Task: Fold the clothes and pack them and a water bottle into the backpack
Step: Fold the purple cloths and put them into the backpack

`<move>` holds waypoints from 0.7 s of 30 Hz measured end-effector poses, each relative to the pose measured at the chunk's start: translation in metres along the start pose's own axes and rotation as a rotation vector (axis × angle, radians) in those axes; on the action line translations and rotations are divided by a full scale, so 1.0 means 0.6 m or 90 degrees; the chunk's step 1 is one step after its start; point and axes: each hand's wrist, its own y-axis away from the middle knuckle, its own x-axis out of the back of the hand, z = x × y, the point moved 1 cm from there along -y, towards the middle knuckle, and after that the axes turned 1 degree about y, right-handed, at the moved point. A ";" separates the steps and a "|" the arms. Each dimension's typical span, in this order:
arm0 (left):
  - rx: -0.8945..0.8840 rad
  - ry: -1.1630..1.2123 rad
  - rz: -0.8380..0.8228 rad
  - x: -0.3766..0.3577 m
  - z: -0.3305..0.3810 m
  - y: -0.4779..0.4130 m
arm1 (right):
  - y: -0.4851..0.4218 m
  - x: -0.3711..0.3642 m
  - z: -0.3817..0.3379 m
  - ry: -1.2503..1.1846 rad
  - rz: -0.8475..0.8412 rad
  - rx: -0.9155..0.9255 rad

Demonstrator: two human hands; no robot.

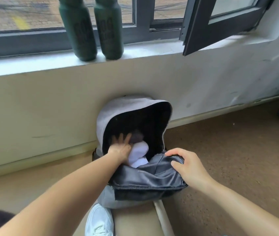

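1. Left grip (120, 148) is inside the mouth of the backpack (113, 114), fingers spread and pretty much straight. It isn't clutching anything, just pressing down on the clothes. It's a bit motion-blurred, so I can't tell exactly where the thumb lies.
2. The fingertips are on a dark grey garment (137, 136) deeper in. The rolled-up white garment (139, 153) sits right against the palm side, half poking out over the rim.
3. Right grip (186, 165) has its fingers curled over the edge of the black front flap (145, 178), clamped on it, and the flap is folded down toward the person.
4. The backpack is on the floor (237, 150) with its top end propped against the wall. Its long axis runs from the person's feet to the wall, and the opening faces up and back at them.
5. Two dark green water bottles (78, 31) (109, 31) stand upright just beside each other on the windowsill (33, 67), well apart from both grips and above the bag.
6. A white sneaker (99, 220) sits just below the bag's bottom end.
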 end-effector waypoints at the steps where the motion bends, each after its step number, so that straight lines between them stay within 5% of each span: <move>1: 0.011 0.020 0.010 -0.007 -0.006 -0.004 | -0.003 0.005 -0.005 0.001 0.010 0.003; 7: 0.045 0.009 0.023 -0.021 -0.019 -0.011 | -0.021 0.027 -0.064 -0.094 0.074 0.067; 11: -0.026 0.009 0.044 -0.019 -0.020 -0.007 | -0.036 0.030 -0.081 -0.129 0.101 0.083; 17: -0.137 0.486 -0.049 -0.011 -0.045 0.004 | -0.048 0.008 -0.039 -0.028 0.066 0.036; 21: -0.109 0.500 0.078 0.022 -0.048 0.018 | -0.054 0.004 -0.022 0.034 0.009 0.002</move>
